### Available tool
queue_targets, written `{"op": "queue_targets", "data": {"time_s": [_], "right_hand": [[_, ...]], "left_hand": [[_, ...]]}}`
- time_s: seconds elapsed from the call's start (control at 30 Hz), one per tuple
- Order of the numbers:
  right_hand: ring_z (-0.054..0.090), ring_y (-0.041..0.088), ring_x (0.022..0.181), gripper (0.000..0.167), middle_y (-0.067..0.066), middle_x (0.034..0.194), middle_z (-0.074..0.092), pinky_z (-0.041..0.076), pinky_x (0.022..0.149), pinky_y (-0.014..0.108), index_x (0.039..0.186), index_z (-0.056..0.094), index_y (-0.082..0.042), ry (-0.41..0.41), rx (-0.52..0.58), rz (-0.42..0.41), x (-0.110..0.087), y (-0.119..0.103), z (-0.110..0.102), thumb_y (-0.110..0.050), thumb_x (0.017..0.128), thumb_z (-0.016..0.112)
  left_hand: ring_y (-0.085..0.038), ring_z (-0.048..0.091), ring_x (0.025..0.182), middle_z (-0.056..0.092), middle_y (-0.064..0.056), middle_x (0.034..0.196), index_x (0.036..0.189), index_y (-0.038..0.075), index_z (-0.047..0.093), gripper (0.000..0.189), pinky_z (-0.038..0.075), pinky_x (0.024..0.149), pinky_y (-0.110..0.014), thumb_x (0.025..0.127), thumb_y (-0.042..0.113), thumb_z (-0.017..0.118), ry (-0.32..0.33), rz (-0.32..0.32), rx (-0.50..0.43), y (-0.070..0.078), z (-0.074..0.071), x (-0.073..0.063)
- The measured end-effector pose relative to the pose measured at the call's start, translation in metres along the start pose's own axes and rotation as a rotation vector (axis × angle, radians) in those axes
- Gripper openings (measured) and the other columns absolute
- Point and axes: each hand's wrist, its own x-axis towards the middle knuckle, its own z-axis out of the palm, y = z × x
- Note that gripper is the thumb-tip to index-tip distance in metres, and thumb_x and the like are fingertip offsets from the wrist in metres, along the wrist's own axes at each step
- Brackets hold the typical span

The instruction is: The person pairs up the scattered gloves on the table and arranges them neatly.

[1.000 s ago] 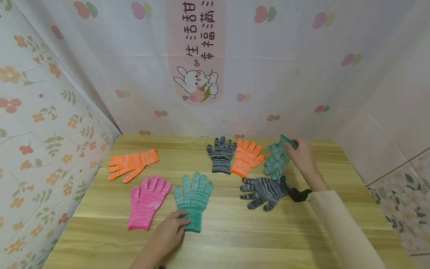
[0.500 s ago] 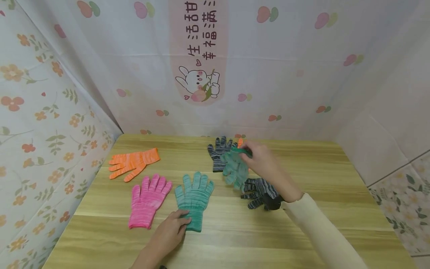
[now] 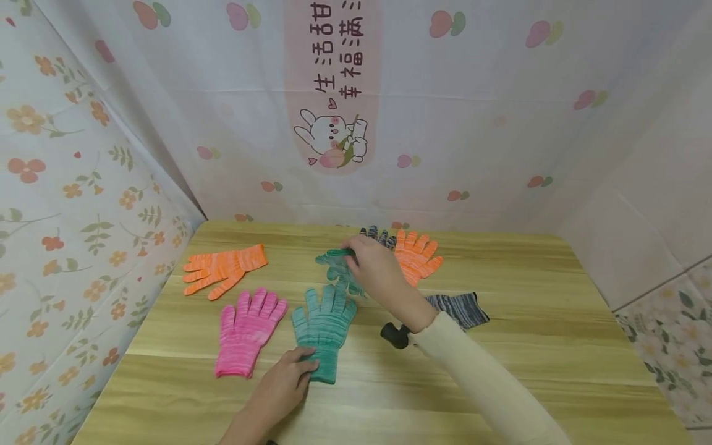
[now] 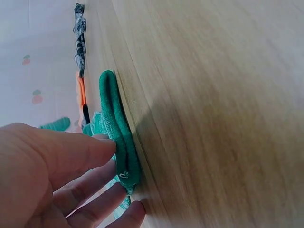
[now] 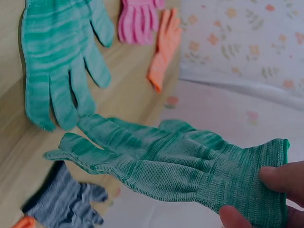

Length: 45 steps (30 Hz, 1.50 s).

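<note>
My right hand (image 3: pixel 371 262) pinches the cuff of a green glove (image 5: pixel 175 159), with thumb and fingertips at the cuff edge in the right wrist view. This glove hangs above the table, its fingers toward a second green glove (image 3: pixel 324 324) lying flat, palm area up front. On that flat glove's cuff rests my left hand (image 3: pixel 286 380); in the left wrist view its thumb touches the green cuff (image 4: pixel 118 128) and the other fingers reach down beside it. A pink glove (image 3: pixel 248 334) lies just left of the flat green one.
An orange glove (image 3: pixel 225 269) lies at the back left, another orange glove (image 3: pixel 414 253) at the back right. Beside the latter is a grey-black glove (image 3: pixel 375 233), partly hidden by my hand. My right forearm partly covers another grey-black glove (image 3: pixel 464 309). A patterned curtain (image 3: pixel 473 123) hangs behind the table (image 3: pixel 556 358).
My right hand has carried the hanging green glove leftward from the back right to above the flat green glove. My left hand has stayed on the cuff.
</note>
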Motion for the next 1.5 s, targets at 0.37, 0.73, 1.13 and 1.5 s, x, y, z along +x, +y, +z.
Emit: {"op": "queue_targets", "data": {"time_s": [0.37, 0.73, 1.13, 1.5], "right_hand": [[0.06, 0.015, 0.075, 0.016, 0.007, 0.099, 0.065, 0.049, 0.055, 0.023, 0.105, 0.064, -0.007, 0.006, -0.043, 0.009, 0.017, -0.009, 0.019, -0.013, 0.093, 0.055], [0.059, 0.012, 0.072, 0.013, 0.006, 0.097, 0.065, 0.046, 0.054, 0.019, 0.101, 0.064, -0.009, -0.03, -0.016, -0.08, -0.001, -0.019, 0.027, -0.015, 0.09, 0.06], [0.059, 0.008, 0.082, 0.014, -0.002, 0.093, 0.063, 0.05, 0.065, 0.016, 0.1, 0.063, -0.012, -0.223, -0.046, -0.181, -0.059, -0.044, 0.057, -0.021, 0.09, 0.06], [0.051, 0.005, 0.079, 0.01, -0.005, 0.085, 0.052, 0.046, 0.056, 0.013, 0.085, 0.06, -0.014, -0.296, -0.058, -0.144, -0.102, -0.041, 0.097, -0.02, 0.084, 0.068]], "left_hand": [[-0.028, 0.059, 0.108, 0.06, -0.008, 0.119, 0.105, 0.003, 0.07, 0.022, 0.051, 0.088, -0.041, 0.084, 0.004, 0.063, -0.016, 0.005, -0.007, 0.002, 0.0, -0.002], [-0.029, 0.058, 0.109, 0.06, -0.009, 0.119, 0.104, 0.002, 0.07, 0.021, 0.051, 0.088, -0.041, 0.084, 0.004, 0.063, -0.016, 0.007, -0.024, 0.002, -0.001, -0.002], [-0.03, 0.057, 0.111, 0.06, -0.011, 0.12, 0.104, 0.001, 0.07, 0.021, 0.05, 0.09, -0.042, 0.084, 0.004, 0.063, -0.01, 0.033, -0.011, 0.0, -0.001, -0.002], [-0.035, 0.052, 0.119, 0.048, -0.025, 0.135, 0.12, 0.004, 0.062, 0.031, 0.047, 0.093, -0.048, 0.09, 0.01, 0.056, -0.16, 0.088, -0.039, -0.016, -0.006, -0.013]]}}
